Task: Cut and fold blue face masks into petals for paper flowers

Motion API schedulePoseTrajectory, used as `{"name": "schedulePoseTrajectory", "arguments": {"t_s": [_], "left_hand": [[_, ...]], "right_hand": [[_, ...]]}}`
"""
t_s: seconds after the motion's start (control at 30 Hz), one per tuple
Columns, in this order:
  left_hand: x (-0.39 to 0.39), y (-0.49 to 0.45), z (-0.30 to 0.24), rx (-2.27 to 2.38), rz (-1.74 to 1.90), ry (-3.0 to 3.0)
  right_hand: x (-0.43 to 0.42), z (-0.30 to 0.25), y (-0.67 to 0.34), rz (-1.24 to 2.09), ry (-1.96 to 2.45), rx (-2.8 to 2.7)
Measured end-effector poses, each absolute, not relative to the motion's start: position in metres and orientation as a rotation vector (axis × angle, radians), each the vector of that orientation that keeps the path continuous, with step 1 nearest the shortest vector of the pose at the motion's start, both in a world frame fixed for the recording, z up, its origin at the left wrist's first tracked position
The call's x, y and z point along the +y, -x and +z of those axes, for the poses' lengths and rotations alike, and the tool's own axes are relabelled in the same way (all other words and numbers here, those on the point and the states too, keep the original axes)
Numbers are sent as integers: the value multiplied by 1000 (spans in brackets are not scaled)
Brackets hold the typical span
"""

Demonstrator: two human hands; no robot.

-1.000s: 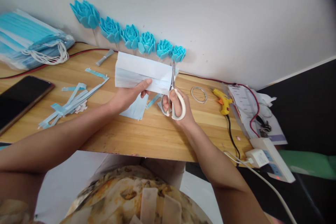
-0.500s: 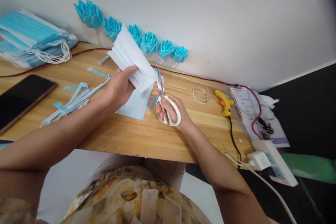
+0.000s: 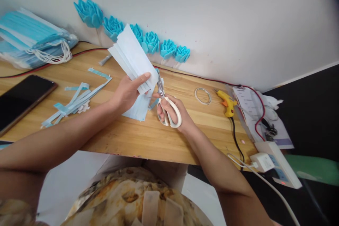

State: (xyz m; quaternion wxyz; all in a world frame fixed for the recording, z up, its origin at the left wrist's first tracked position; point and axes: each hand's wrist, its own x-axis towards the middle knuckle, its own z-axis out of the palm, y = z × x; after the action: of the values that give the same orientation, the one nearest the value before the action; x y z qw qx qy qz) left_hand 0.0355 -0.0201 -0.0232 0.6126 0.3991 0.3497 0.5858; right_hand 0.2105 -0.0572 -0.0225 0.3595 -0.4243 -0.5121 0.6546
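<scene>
My left hand [image 3: 129, 90] pinches a white pleated face mask [image 3: 135, 56] near its lower right end, thumb on top. In my right hand [image 3: 176, 111] are scissors [image 3: 173, 109] with cream handles, fingers through the loops. The blades point up and lie right beside the mask's right edge; whether they grip it I cannot tell. Beneath the held mask, a light blue mask sheet [image 3: 137, 107] lies partly covered on the table. Cut blue strips [image 3: 76, 99] lie in a loose heap left of my left hand.
Blue flowers [image 3: 150, 42] stand in a row along the wall. A stack of masks [image 3: 31, 35] and a phone [image 3: 26, 99] lie at left. To the right are a wire coil [image 3: 202, 96], a yellow glue gun [image 3: 226, 103] and a power strip [image 3: 280, 166] with cables.
My left hand has shifted right along the mask, its thumb now closer to the mask's right edge. The mask has moved slightly right and looks more folded. The scissors have barely moved.
</scene>
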Motion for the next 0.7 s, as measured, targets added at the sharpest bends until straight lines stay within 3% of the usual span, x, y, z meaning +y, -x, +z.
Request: {"name": "schedulePoseTrajectory", "arguments": {"t_s": [0.7], "left_hand": [[-15, -24, -1, 917, 1448, -775]], "right_hand": [[-52, -22, -220, 1635, 1022, -1521]]}}
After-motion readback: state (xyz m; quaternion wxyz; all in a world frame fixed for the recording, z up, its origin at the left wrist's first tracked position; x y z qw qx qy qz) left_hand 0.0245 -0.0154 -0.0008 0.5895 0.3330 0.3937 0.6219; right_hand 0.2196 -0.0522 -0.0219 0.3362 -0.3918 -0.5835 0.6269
